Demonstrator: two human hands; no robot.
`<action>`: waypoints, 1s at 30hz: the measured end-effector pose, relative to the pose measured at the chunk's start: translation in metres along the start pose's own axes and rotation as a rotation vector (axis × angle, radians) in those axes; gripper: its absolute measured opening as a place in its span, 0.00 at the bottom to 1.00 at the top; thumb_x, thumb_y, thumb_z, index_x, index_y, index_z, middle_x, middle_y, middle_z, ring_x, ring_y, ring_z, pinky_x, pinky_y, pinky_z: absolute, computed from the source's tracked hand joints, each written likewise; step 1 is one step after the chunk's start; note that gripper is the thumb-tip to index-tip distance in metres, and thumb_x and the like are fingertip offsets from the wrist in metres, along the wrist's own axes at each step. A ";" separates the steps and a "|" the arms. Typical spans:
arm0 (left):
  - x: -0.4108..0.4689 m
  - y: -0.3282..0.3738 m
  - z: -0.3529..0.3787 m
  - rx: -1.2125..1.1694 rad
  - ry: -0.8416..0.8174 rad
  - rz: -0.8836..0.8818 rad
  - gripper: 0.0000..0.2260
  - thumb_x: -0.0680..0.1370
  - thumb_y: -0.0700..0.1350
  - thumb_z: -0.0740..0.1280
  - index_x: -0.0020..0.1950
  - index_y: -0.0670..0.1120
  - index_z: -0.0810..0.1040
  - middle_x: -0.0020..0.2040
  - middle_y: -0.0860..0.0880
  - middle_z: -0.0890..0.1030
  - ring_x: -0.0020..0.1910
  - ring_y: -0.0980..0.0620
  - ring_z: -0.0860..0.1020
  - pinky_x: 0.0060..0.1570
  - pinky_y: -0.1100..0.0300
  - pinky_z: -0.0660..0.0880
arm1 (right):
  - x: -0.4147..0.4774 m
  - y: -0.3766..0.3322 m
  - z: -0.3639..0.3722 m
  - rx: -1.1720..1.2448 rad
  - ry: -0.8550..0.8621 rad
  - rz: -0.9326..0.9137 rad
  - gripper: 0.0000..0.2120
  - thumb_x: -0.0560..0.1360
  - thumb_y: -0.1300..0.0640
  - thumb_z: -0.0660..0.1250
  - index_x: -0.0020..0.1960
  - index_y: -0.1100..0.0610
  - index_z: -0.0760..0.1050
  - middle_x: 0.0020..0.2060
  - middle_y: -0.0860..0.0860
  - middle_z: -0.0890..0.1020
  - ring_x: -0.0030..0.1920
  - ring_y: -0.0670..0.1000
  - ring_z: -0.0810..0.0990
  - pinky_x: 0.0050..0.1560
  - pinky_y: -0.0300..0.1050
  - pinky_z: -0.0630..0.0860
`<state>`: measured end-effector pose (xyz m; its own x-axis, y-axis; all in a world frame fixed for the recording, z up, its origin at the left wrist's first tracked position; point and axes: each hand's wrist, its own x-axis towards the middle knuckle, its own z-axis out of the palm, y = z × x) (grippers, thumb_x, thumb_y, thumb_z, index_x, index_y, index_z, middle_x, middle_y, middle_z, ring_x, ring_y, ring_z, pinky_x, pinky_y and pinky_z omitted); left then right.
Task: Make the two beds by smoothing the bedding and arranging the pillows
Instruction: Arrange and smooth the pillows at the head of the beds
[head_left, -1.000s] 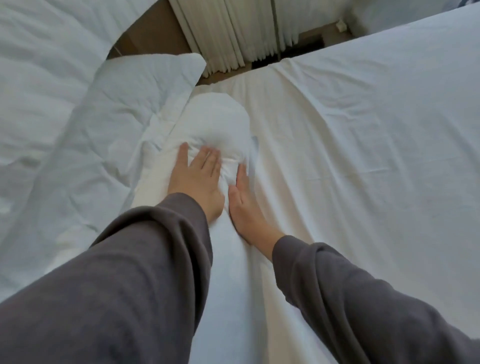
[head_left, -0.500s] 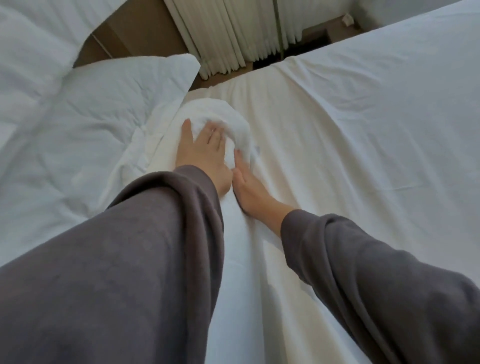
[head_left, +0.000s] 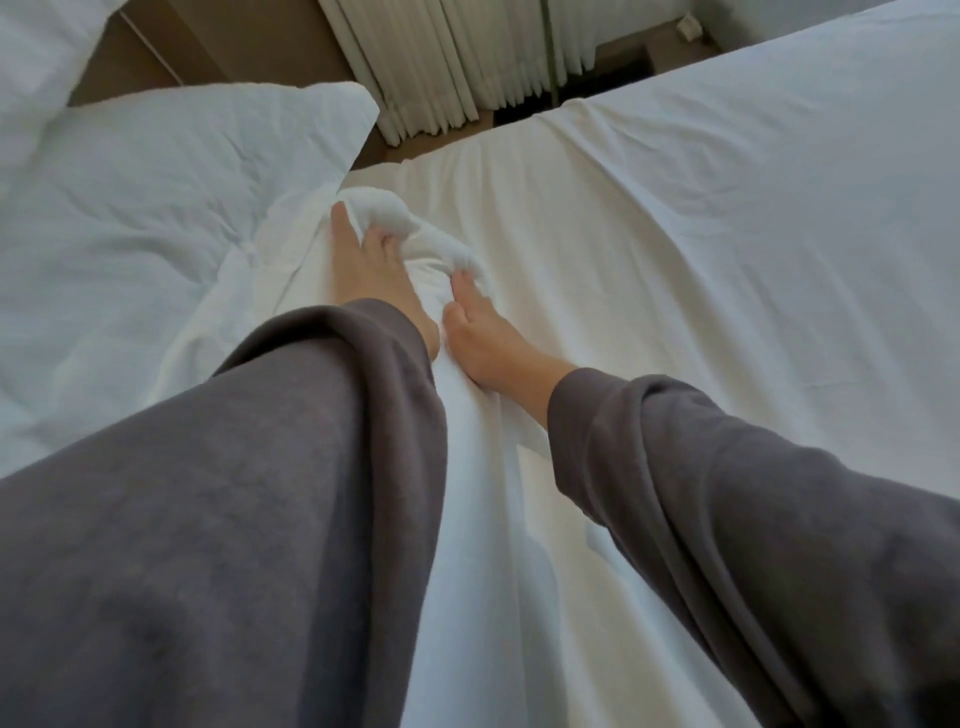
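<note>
A white bed sheet (head_left: 701, 249) covers the mattress in front of me. Along its left side runs a raised fold of white bedding that ends in a rounded bunch (head_left: 400, 218). My left hand (head_left: 371, 275) grips that bunch, thumb stretched along its left side and fingers curled into the cloth. Just to its right, my right hand (head_left: 483, 338) presses into the fold with fairly straight fingers, whose tips are hidden under the cloth. A white pillow (head_left: 171, 171) lies to the left, touching the fold. Grey sleeves cover both arms.
More crumpled white bedding (head_left: 62, 322) lies at the left below the pillow. White pleated curtains (head_left: 447, 67) hang beyond the bed's far edge, with a strip of brown floor (head_left: 130, 57) at the upper left. Another white bedding corner (head_left: 31, 47) shows at the top left.
Both hands have slid farther up the fold toward the far edge. The rounded bunch has shrunk, and my left hand went from lying flat on it to curling its fingers into it.
</note>
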<state>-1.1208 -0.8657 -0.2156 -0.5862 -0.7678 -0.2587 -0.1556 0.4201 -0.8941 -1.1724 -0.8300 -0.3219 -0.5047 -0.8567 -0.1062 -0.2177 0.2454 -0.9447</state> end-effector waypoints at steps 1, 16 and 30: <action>0.000 0.002 -0.001 0.013 -0.005 -0.023 0.33 0.81 0.59 0.44 0.79 0.42 0.40 0.80 0.45 0.42 0.78 0.46 0.40 0.71 0.37 0.38 | -0.001 0.000 0.000 -0.004 0.016 0.016 0.26 0.84 0.55 0.45 0.80 0.54 0.42 0.79 0.49 0.46 0.79 0.54 0.44 0.77 0.53 0.45; 0.014 -0.011 0.004 -0.128 0.099 -0.010 0.29 0.82 0.56 0.41 0.79 0.44 0.40 0.80 0.46 0.40 0.78 0.47 0.39 0.74 0.40 0.39 | 0.006 -0.010 -0.006 0.068 0.050 -0.076 0.25 0.84 0.56 0.45 0.80 0.53 0.47 0.79 0.50 0.47 0.79 0.54 0.44 0.76 0.50 0.44; 0.022 -0.016 0.013 -0.194 0.279 0.169 0.27 0.82 0.53 0.44 0.80 0.47 0.42 0.80 0.46 0.42 0.79 0.47 0.41 0.74 0.40 0.39 | -0.006 0.007 -0.004 0.095 0.085 -0.033 0.23 0.84 0.57 0.46 0.78 0.58 0.52 0.77 0.54 0.57 0.77 0.53 0.55 0.75 0.46 0.51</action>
<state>-1.1209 -0.8956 -0.2119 -0.8062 -0.5298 -0.2635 -0.1700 0.6339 -0.7545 -1.1746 -0.8213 -0.3267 -0.5687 -0.8209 -0.0518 -0.1568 0.1700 -0.9729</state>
